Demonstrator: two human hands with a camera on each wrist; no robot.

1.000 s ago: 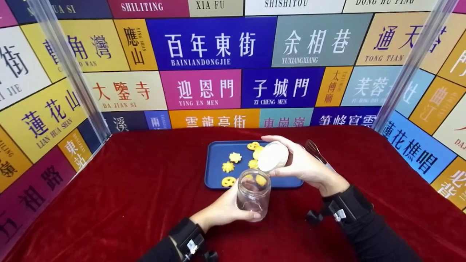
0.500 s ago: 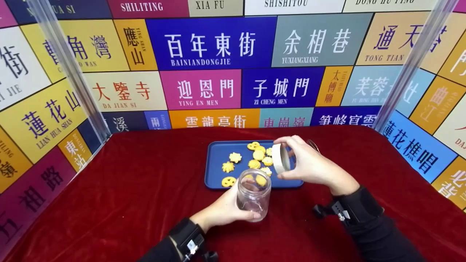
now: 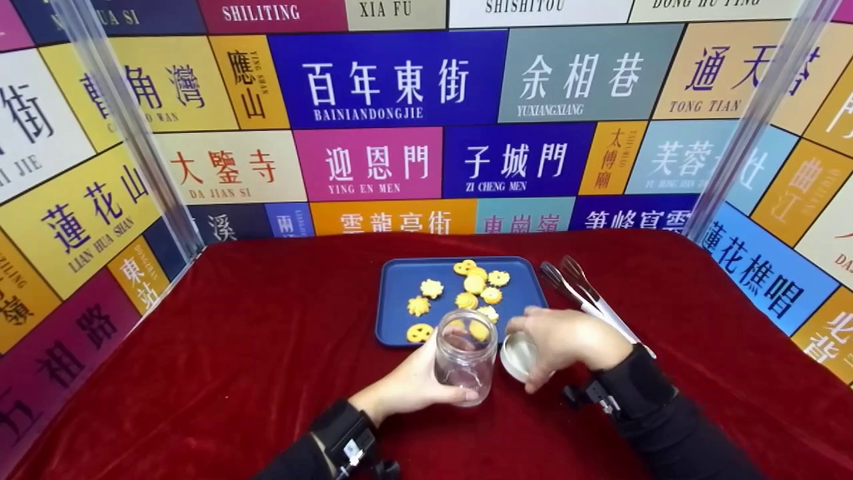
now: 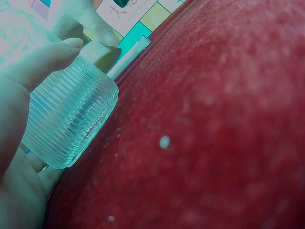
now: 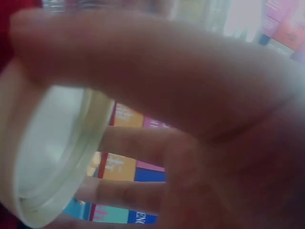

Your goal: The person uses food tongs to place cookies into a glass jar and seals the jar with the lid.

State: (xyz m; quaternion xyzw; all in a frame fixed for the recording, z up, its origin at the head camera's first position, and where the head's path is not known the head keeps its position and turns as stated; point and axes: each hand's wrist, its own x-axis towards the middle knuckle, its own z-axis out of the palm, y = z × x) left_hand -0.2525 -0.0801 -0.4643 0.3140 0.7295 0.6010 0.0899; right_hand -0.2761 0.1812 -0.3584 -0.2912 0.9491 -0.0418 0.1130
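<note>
ok so the right hand (image 3: 560,343) has brought the jar lid (image 3: 518,358) down from over the blue tray (image 3: 526,293) to just beside the glass jar (image 3: 466,363), near the tray's front edge. A second ago you saw its flat white top, now it's the hollow inside. Also the tongs (image 3: 594,300) aren't hidden behind that hand anymore.

Lettering noted on the wall panels. Beyond the left hand (image 3: 413,383): blue panel (image 3: 393,80), 百年東街, BAINIANDONGJIE; beneath it, pink panel (image 3: 370,163), 迎恩門, YING EN MEN. Beyond the right hand (image 3: 566,343): grey panel (image 3: 583,77), 余相巷, YUXIANGXIANG; lower, second blue panel (image 3: 516,163), 子城門, ZI CHENG MEN. Leftward of the left hand: cream panel (image 3: 230,167), DA JIAN SI; yellow panel (image 3: 86,213), LIAN HUA SHAN. Rightward of the right hand: tan panel (image 3: 713,77), TONG TIAN.
</note>
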